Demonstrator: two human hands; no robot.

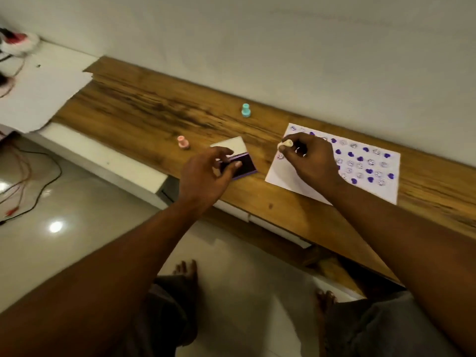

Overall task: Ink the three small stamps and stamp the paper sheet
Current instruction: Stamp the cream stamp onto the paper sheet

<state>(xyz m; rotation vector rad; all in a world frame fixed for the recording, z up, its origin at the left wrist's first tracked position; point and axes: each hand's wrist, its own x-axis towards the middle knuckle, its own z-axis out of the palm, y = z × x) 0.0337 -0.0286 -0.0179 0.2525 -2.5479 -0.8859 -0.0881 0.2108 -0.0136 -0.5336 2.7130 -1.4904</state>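
Left hand [206, 171] grips ink pad [240, 164]; right hand [309, 158] pinches cream stamp [284, 144].

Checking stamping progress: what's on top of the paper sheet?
Purple hearts and smiley prints cover the paper sheet. The right hand, holding a small stamp, hides some prints.

No readable words, numbers or brand marks anywhere. Only signs: rows of purple stamped marks on the paper sheet [288, 176], solid hearts alternating with round outlined smiley faces, spreading toward 3 o'clock from the right hand [309, 158]. Finer detail too blurred to tell.
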